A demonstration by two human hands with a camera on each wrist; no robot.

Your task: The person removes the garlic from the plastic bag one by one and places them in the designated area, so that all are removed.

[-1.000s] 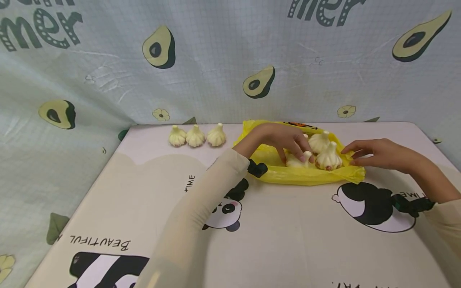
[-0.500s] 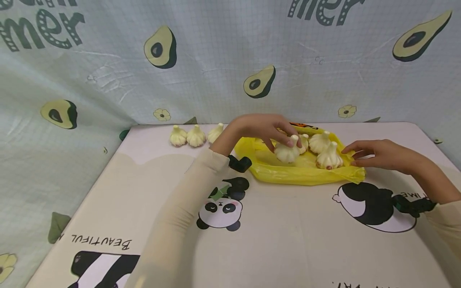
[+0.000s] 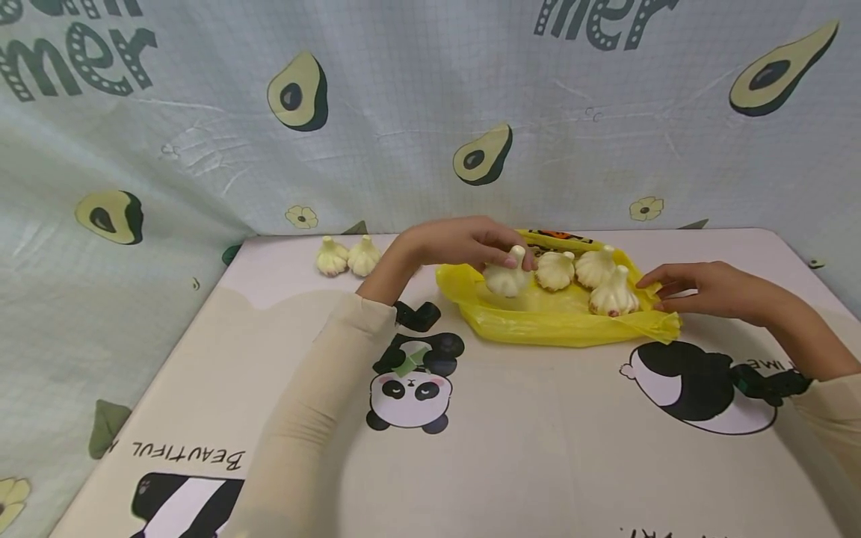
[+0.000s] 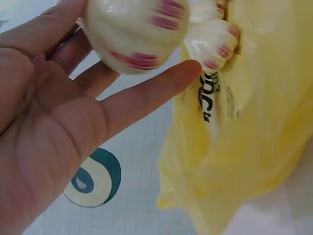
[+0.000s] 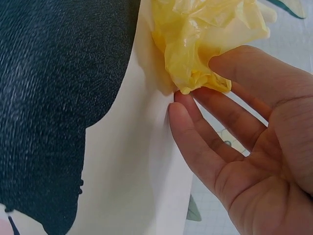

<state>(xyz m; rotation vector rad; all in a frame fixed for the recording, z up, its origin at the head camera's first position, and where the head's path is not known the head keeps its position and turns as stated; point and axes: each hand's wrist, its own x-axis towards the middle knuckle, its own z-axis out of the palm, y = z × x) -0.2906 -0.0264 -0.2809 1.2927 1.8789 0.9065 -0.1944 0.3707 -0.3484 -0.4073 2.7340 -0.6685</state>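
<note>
A: Largest first. Table [image 3: 538, 448] with panda prints; on it, far side, a yellow bag [image 3: 538, 321] lying open.

B: Inside the bag?

A: Three garlic bulbs [image 3: 595, 273], toward its right half. Two more bulbs [image 3: 346, 256] sit on the table well left of the bag.

B: Hands?

A: Left hand [image 3: 457, 243] over the bag's left end, fingers curled round a garlic bulb [image 3: 506, 278], lifted clear of the plastic. Right hand [image 3: 706, 288] at the bag's right edge, thumb and fingers pinching the plastic, other fingers loose.
</note>
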